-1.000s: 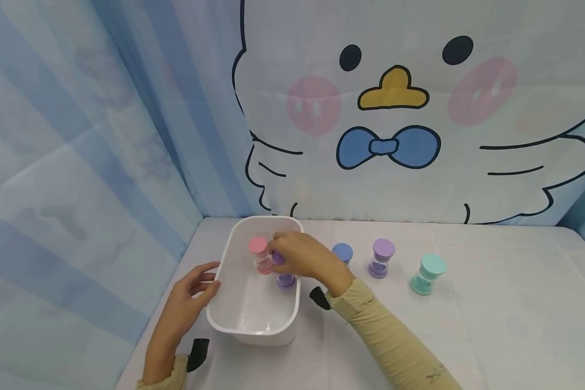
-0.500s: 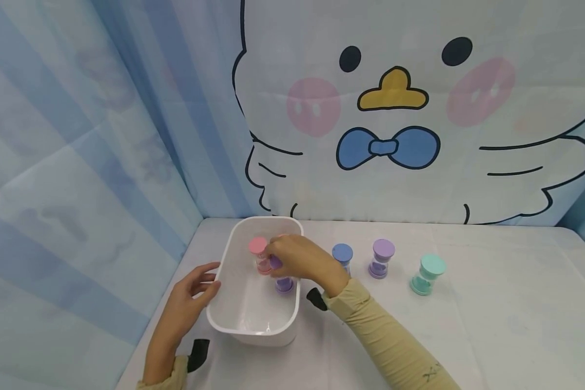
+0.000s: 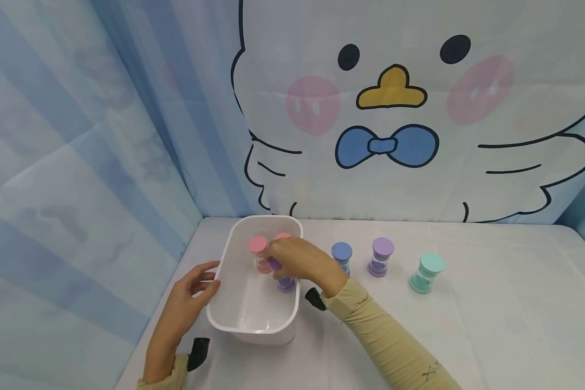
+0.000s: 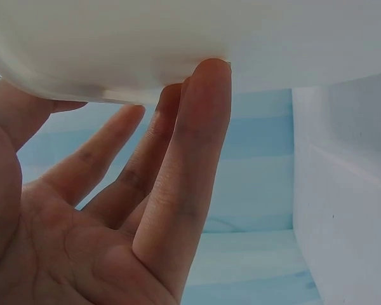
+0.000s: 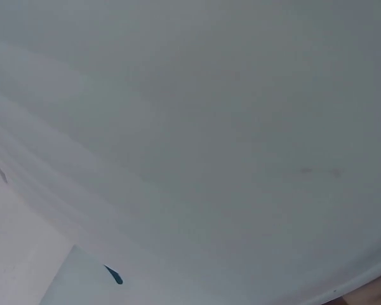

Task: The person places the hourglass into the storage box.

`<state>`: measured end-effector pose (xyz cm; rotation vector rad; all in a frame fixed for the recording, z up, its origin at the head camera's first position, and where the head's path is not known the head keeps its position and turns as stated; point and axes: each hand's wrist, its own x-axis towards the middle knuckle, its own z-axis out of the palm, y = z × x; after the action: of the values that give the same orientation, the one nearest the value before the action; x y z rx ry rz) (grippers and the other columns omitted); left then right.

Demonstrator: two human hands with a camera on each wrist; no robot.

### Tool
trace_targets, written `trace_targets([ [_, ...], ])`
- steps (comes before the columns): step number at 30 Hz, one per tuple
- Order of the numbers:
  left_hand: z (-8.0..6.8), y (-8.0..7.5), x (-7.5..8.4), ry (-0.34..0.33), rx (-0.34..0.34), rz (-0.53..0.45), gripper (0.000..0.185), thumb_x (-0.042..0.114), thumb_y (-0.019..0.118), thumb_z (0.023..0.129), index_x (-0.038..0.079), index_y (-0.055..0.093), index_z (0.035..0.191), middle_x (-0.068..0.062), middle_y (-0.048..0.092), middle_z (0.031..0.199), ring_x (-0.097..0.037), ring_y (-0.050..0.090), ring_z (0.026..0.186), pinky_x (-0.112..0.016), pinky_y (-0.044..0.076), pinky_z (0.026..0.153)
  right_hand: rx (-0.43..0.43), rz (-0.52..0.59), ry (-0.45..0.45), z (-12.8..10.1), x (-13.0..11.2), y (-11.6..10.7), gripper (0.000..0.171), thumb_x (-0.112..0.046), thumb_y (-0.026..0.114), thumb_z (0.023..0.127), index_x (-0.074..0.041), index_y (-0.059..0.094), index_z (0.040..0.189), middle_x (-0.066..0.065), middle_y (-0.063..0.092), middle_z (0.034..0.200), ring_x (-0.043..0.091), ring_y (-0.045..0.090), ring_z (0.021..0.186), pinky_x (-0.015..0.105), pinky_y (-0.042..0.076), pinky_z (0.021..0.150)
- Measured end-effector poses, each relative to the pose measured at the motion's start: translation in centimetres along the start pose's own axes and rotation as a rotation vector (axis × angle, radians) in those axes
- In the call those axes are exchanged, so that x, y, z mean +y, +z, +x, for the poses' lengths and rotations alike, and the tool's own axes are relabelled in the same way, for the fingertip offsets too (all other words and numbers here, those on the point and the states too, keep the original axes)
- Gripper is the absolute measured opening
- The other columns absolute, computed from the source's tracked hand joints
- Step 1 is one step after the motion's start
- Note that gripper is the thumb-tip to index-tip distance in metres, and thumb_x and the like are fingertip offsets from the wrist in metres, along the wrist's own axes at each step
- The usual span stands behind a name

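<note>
Upright purple sand timer (image 3: 285,280) inside white tub (image 3: 234,319)

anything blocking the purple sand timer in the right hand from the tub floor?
Nothing visible. The right hand holds the purple sand timer inside the white tub, beside the pink timer; the tub floor nearer the person looks bare.

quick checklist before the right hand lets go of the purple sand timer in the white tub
1. Right hand grips the purple sand timer: ok, fingers curled over its top.
2. Timer is inside the white tub: ok.
3. Timer base rests on the tub floor: cannot tell, the hand hides much of it.
4. Room beside the pink sand timer already in the tub: cannot tell, the two stand very close.
5. Left hand steadies the tub: ok, straight fingers touch its outer wall.
6. Other timers wait outside: ok, blue, lilac and green stand upright on the table.
</note>
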<state>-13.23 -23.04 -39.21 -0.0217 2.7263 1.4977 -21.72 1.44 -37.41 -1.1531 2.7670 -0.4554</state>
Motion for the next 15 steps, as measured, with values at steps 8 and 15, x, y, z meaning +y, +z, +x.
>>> trace_targets([
  [8, -0.2, 0.0, 0.0, 0.005, 0.005, 0.004, 0.046, 0.026, 0.064, 0.098, 0.013, 0.053, 0.141, -0.018, 0.061, 0.131, -0.034, 0.062, 0.116, -0.045, 0.056, 0.091, 0.016, 0.049, -0.016, -0.5, -0.1, -0.3, 0.044, -0.023, 0.084, 0.081, -0.016, 0.071, 0.123, -0.002, 0.073, 0.116, 0.012, 0.066, 0.106, 0.028, 0.052, 0.097],
  [15, -0.1, -0.1, 0.1, 0.004, 0.011, 0.018, 0.045, 0.023, 0.064, 0.098, 0.012, 0.053, 0.140, -0.018, 0.061, 0.131, -0.035, 0.061, 0.117, -0.045, 0.056, 0.092, 0.071, 0.018, -0.047, -1.2, 0.1, -0.8, 0.038, -0.026, 0.079, 0.086, -0.018, 0.071, 0.122, -0.003, 0.070, 0.118, 0.014, 0.062, 0.112, 0.032, 0.052, 0.099],
])
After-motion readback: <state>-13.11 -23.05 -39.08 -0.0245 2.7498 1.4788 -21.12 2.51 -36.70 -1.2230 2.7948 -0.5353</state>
